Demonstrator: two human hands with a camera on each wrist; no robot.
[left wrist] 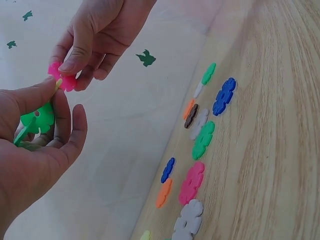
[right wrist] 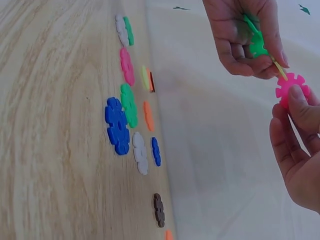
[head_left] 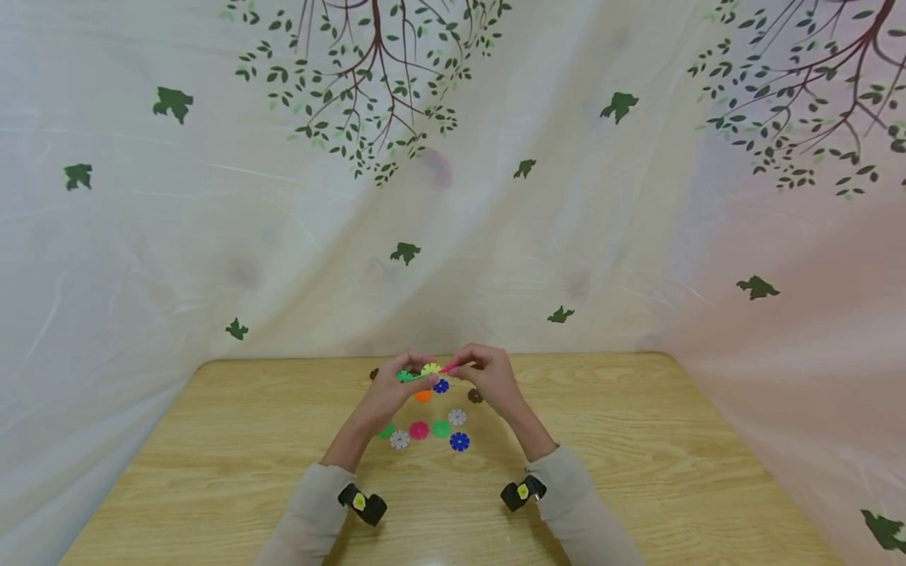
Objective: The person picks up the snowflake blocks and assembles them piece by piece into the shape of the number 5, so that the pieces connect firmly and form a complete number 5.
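Both hands are raised over the far part of the table. The left hand [left wrist: 37,135] grips joined green notched discs [left wrist: 39,119] with a yellow disc [head_left: 430,369] between thumb and fingers. A pink disc [right wrist: 290,88] is pinched by the right hand [right wrist: 300,135] between thumb and fingertips. In the right wrist view the pink disc's edge meets the edge of the yellow one; how deeply they interlock cannot be told. The left fingers partly cover the green discs.
Loose discs lie on the wooden table [head_left: 212,472] below the hands: blue [head_left: 459,442], white [head_left: 399,439], pink [head_left: 419,430], green [head_left: 441,428], orange [head_left: 422,397] and brown [head_left: 475,395]. A pale cloth with printed leaves hangs behind the table.
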